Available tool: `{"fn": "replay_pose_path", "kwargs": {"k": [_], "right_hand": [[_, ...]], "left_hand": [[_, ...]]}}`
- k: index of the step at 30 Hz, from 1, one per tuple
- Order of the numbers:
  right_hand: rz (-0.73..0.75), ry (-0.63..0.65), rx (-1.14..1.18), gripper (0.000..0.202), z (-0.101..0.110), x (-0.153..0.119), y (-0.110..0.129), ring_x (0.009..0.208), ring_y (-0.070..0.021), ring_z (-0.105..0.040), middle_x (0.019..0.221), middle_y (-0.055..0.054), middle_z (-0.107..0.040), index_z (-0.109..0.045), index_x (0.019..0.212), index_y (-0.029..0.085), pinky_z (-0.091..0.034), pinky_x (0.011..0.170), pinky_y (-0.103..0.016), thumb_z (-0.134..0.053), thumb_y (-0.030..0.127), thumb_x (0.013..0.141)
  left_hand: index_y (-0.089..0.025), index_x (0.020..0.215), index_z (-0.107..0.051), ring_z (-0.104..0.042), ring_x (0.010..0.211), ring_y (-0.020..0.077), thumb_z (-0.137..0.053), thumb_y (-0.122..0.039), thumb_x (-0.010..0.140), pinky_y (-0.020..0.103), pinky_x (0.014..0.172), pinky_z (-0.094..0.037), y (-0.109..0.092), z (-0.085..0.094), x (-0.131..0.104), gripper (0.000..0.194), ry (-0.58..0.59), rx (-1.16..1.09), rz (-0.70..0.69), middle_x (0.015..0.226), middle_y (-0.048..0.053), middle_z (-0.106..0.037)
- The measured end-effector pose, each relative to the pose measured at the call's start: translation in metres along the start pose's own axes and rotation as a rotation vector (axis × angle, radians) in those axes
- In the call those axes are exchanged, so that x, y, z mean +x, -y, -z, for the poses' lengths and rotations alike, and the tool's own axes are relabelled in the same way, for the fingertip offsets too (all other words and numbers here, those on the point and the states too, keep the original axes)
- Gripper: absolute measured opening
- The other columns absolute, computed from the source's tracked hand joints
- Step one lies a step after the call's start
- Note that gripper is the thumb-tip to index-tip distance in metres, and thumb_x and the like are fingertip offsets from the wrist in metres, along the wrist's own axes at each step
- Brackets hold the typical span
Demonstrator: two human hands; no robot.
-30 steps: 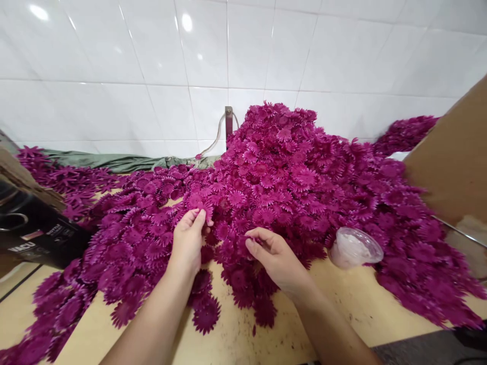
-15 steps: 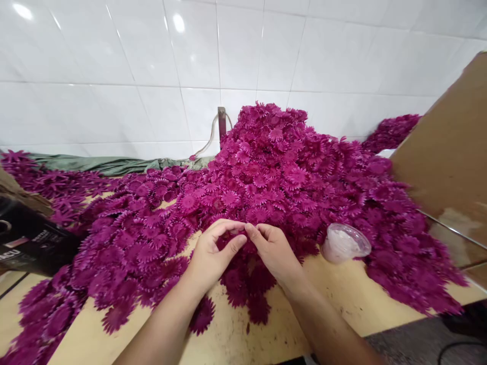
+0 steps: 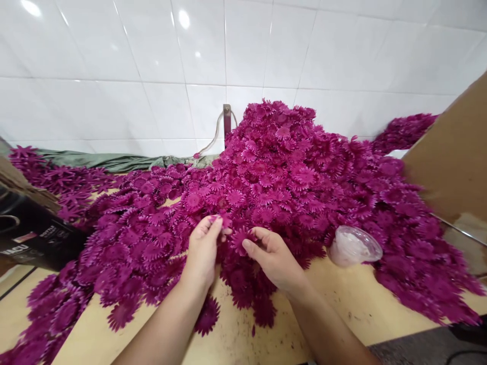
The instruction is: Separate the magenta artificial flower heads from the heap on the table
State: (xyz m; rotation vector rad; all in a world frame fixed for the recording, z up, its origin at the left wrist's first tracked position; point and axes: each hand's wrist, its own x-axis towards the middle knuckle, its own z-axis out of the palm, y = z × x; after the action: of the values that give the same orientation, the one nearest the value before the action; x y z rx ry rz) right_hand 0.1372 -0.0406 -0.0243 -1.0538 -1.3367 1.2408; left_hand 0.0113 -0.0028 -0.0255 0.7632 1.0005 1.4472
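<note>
My left hand (image 3: pixel 202 251) is closed in a pinch, and a small piece of a magenta artificial flower (image 3: pixel 225 220) shows at its fingertips. Beside it, my right hand (image 3: pixel 277 257) grips the edge of a round magenta flower (image 3: pixel 239 241) with fringed petals between thumb and fingers. A small gap separates the two hands. Behind and below them rises a large heap of similar magenta flowers (image 3: pixel 281 167). One loose flower (image 3: pixel 207 315) lies on the table by my left forearm.
A clear plastic cup (image 3: pixel 352 247) with whitish contents stands tilted right of my right hand. A black printed box (image 3: pixel 38 235) is at the left, a brown cardboard panel (image 3: pixel 452 162) at the right. White tiles (image 3: pixel 205 45) and green cloth (image 3: pixel 102 160) border the wooden table (image 3: pixel 342 299).
My hands have drawn apart from fingertip contact, the left one turning more upright. Flower pieces now show at both sets of fingertips. The view has shifted slightly left.
</note>
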Motion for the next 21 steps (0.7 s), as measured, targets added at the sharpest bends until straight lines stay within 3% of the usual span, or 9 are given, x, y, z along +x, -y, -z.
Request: {"fn": "replay_pose_path", "kwargs": {"k": [2, 4, 8, 10, 13, 15, 18, 21], "right_hand": [[-0.014, -0.015, 0.002, 0.018, 0.004, -0.001, 0.000, 0.059, -0.0099, -0.041, 0.064, 0.003, -0.046, -0.048, 0.067, 0.018, -0.035, 0.059, -0.024, -0.052, 0.034, 0.075], [-0.038, -0.057, -0.014, 0.026, 0.007, -0.001, 0.001, 0.053, -0.0081, -0.034, 0.057, 0.005, -0.039, -0.043, 0.061, 0.018, -0.030, 0.051, -0.022, -0.051, 0.037, 0.076], [-0.061, -0.120, -0.067, 0.035, 0.010, -0.001, 0.000, 0.048, -0.0067, -0.025, 0.052, 0.007, -0.031, -0.036, 0.055, 0.019, -0.023, 0.046, -0.022, -0.051, 0.044, 0.075], [-0.063, -0.133, -0.058, 0.036, 0.011, 0.001, -0.001, 0.048, -0.0065, -0.025, 0.052, 0.007, -0.031, -0.038, 0.055, 0.018, -0.023, 0.046, -0.022, -0.052, 0.046, 0.074], [-0.086, -0.141, -0.037, 0.039, 0.012, 0.004, -0.002, 0.047, -0.0061, -0.026, 0.050, 0.007, -0.032, -0.041, 0.053, 0.017, -0.021, 0.045, -0.022, -0.053, 0.049, 0.073], [-0.099, -0.139, -0.022, 0.040, 0.011, 0.006, -0.003, 0.045, -0.0057, -0.025, 0.048, 0.007, -0.031, -0.043, 0.052, 0.017, -0.019, 0.044, -0.023, -0.054, 0.051, 0.071], [-0.108, -0.103, 0.062, 0.042, 0.007, 0.008, -0.003, 0.043, -0.0051, -0.022, 0.046, 0.008, -0.028, -0.042, 0.051, 0.017, -0.016, 0.042, -0.023, -0.056, 0.054, 0.068], [-0.114, -0.050, 0.158, 0.043, 0.002, 0.007, -0.003, 0.044, -0.0049, -0.021, 0.046, 0.009, -0.027, -0.037, 0.051, 0.019, -0.016, 0.043, -0.023, -0.059, 0.053, 0.065]], "left_hand": [[-0.017, 0.069, -0.055, -0.054, 0.056, 0.0088, -0.067, -0.033, 0.057, 0.019, 0.053, -0.040, 0.000, 0.006, 0.007, 0.023, -0.059, 0.027, -0.053, 0.062, -0.004, -0.058], [-0.018, 0.075, -0.056, -0.058, 0.069, 0.0123, -0.065, -0.030, 0.058, 0.024, 0.064, -0.044, 0.002, 0.010, 0.013, 0.023, -0.051, 0.161, -0.155, 0.073, -0.001, -0.060], [-0.021, 0.096, -0.059, -0.048, 0.108, 0.0206, -0.063, -0.022, 0.060, 0.035, 0.091, -0.037, 0.004, 0.009, 0.008, 0.037, 0.009, 0.545, -0.437, 0.112, 0.006, -0.050], [-0.022, 0.098, -0.060, -0.045, 0.112, 0.0209, -0.059, -0.024, 0.066, 0.036, 0.095, -0.035, 0.001, 0.005, 0.000, 0.032, 0.124, 0.612, -0.489, 0.115, 0.007, -0.050], [-0.020, 0.088, -0.065, -0.055, 0.097, 0.0192, -0.055, -0.027, 0.072, 0.033, 0.089, -0.040, -0.005, -0.003, -0.011, 0.020, 0.417, 0.541, -0.355, 0.098, 0.006, -0.062], [-0.018, 0.078, -0.066, -0.059, 0.081, 0.0170, -0.059, -0.026, 0.068, 0.029, 0.079, -0.044, -0.005, -0.007, -0.016, 0.014, 0.487, 0.468, -0.244, 0.083, 0.004, -0.065], [-0.017, 0.064, -0.064, -0.055, 0.063, 0.0118, -0.065, -0.024, 0.062, 0.022, 0.063, -0.043, -0.001, -0.009, -0.017, 0.007, 0.393, 0.371, -0.141, 0.063, -0.001, -0.062], [-0.017, 0.062, -0.060, -0.049, 0.055, 0.0076, -0.068, -0.026, 0.060, 0.018, 0.056, -0.039, 0.002, -0.007, -0.012, 0.012, 0.244, 0.251, -0.081, 0.056, -0.005, -0.056]]}}
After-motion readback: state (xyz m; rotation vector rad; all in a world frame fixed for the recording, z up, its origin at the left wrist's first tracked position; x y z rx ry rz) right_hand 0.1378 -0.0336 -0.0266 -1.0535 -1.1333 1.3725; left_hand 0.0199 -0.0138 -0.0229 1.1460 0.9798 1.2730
